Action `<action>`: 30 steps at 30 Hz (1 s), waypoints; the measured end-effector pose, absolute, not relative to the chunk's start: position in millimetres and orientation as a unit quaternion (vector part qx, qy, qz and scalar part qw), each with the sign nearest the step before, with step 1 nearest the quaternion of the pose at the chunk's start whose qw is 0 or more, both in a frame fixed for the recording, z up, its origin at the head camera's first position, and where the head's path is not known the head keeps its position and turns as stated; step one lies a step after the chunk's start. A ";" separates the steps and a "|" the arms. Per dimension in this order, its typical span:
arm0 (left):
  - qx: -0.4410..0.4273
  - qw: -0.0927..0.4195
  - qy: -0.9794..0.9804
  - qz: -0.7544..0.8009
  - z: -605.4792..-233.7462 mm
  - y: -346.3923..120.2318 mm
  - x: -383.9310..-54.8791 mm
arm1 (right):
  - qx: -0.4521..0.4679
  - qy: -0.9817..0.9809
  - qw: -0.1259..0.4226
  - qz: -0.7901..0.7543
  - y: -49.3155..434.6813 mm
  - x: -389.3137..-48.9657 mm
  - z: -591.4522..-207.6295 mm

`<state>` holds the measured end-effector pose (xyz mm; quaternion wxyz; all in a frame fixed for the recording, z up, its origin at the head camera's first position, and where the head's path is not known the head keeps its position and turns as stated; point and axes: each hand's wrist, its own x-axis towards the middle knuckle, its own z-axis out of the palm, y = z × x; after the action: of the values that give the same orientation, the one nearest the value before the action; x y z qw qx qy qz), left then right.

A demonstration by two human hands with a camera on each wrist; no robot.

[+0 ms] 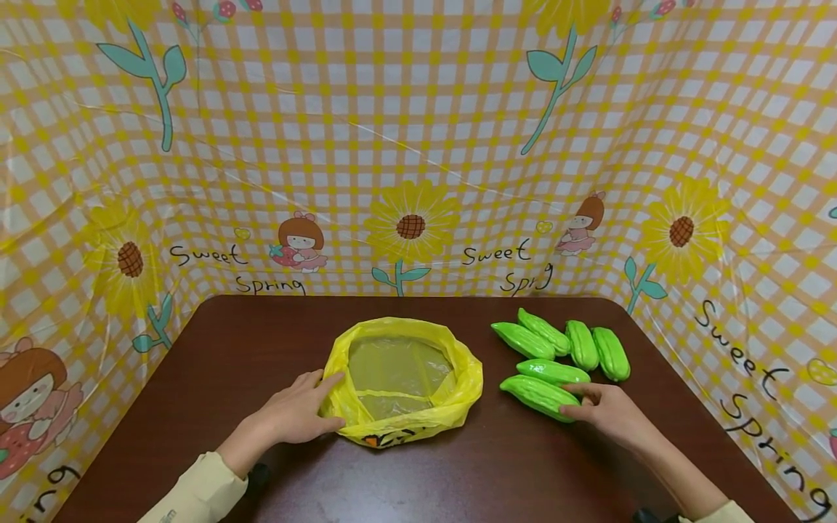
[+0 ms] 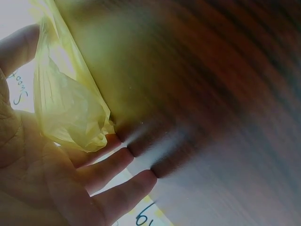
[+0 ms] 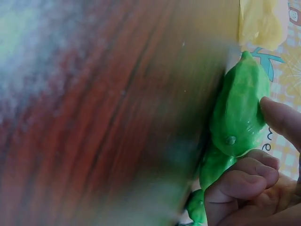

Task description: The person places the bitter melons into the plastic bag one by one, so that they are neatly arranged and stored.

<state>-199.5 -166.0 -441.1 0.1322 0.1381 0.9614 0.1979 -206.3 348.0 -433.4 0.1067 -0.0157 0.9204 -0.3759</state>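
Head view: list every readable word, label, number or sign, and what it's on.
"Sweet": on the cloth, three times.
"Spring": on the cloth below each "Sweet", one partly lost in a crease.
"ing": cloth, lower left, rest cut off.
Bag: dark marks, unreadable.
Left sleeve: lettering too small to read.

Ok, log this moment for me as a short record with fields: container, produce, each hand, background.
Container: yellow plastic bag, mouth open upward, on a brown table
Produce: six green gourds, all to the right of the bag
Seen inside bag: no gourds
Left side: left hand touching the bag's left side
Right side: right hand holding the right end of the nearest gourd
Gourd lifted: cannot tell
Background: checked cloth printed with sunflowers
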 end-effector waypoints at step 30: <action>0.145 0.133 0.964 0.182 -441.7 -165.6 -199.8 | -0.024 0.941 0.103 -0.323 347.1 -210.3 -430.2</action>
<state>-199.8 -165.6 -441.7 0.1329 0.1447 0.9635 0.1818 -210.3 347.1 -430.2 0.1025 -0.0237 0.9406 -0.3228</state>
